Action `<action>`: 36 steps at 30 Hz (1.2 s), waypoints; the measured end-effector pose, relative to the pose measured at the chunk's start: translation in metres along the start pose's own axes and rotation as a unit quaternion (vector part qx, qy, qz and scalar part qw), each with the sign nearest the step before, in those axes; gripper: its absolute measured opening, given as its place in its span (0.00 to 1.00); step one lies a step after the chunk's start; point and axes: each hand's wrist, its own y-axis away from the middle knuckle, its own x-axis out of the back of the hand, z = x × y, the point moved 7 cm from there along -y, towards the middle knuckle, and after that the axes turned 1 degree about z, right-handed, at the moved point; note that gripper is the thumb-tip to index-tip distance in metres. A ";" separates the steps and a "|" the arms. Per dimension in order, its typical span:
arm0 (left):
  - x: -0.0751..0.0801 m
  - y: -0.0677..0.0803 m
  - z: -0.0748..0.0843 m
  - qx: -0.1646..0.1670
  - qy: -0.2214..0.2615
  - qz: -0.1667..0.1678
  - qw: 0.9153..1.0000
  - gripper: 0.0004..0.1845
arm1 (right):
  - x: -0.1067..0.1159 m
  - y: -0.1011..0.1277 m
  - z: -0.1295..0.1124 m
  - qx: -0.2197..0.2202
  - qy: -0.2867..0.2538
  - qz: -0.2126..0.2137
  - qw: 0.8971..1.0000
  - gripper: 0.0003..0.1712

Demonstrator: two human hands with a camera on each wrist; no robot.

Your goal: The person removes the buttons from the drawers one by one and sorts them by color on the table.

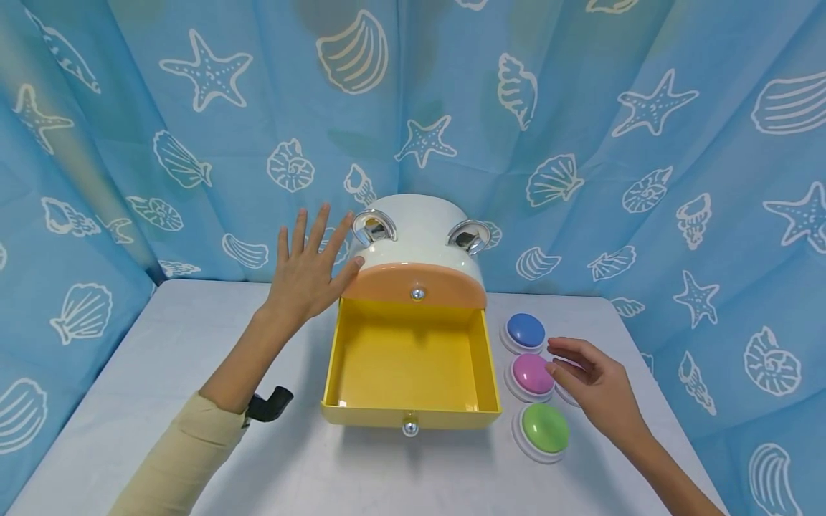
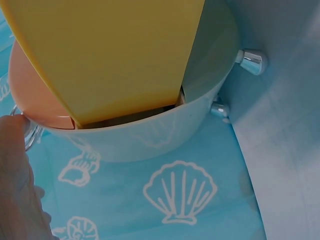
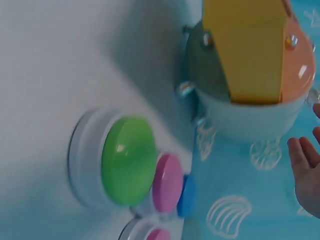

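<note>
A white rounded cabinet (image 1: 422,226) with an orange front (image 1: 416,285) and two chrome handles stands at the back of the table. Its yellow drawer (image 1: 413,362) is pulled out and holds nothing. My left hand (image 1: 310,269) lies flat with spread fingers against the cabinet's left side, the thumb touching the orange front. Right of the drawer sit a blue button (image 1: 525,330), a pink button (image 1: 532,374) and a green button (image 1: 545,428). My right hand (image 1: 584,376) hovers with relaxed fingers beside the pink button, over another button it partly hides. The right wrist view shows the green button (image 3: 127,160) closest.
The white table (image 1: 161,373) is walled in by a blue curtain (image 1: 581,143) printed with shells and starfish at the back and on both sides. The drawer's chrome knob (image 1: 409,428) points toward me. A black wrist camera (image 1: 271,405) is strapped to my left forearm.
</note>
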 end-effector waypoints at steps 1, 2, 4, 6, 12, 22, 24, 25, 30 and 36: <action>0.000 0.000 0.000 0.000 0.000 0.000 1.000 0.38 | -0.002 0.002 -0.007 0.003 -0.004 0.009 1.000 0.19; 0.000 0.000 0.000 0.000 -0.001 0.001 1.000 0.38 | -0.004 0.005 -0.014 0.004 -0.008 0.018 1.000 0.18; 0.000 0.000 0.000 -0.001 -0.001 0.002 1.000 0.38 | -0.007 0.009 -0.028 0.006 -0.015 0.034 0.999 0.17; 0.000 0.000 0.001 -0.002 -0.001 0.003 1.000 0.38 | -0.012 0.014 -0.042 0.003 -0.035 0.043 0.998 0.15; 0.000 0.000 0.000 -0.001 -0.003 0.004 1.000 0.38 | -0.035 0.032 -0.072 -0.026 -0.083 0.048 0.995 0.14; -0.001 -0.001 0.000 -0.002 -0.008 0.000 1.000 0.38 | -0.092 0.062 -0.085 0.006 -0.124 -0.030 0.992 0.15; -0.001 -0.001 0.001 -0.001 -0.007 -0.001 1.000 0.38 | -0.104 0.067 -0.080 -0.005 -0.126 -0.049 0.991 0.15; -0.001 -0.001 0.001 -0.002 -0.006 -0.001 1.000 0.38 | -0.110 0.068 -0.076 -0.012 -0.123 -0.057 0.991 0.15; -0.001 -0.001 0.000 -0.001 -0.002 0.001 1.000 0.38 | -0.132 0.074 -0.062 -0.033 -0.104 -0.058 0.992 0.18; -0.002 0.000 0.000 -0.001 0.000 -0.001 1.000 0.38 | -0.144 0.076 -0.056 -0.001 -0.079 -0.028 0.997 0.20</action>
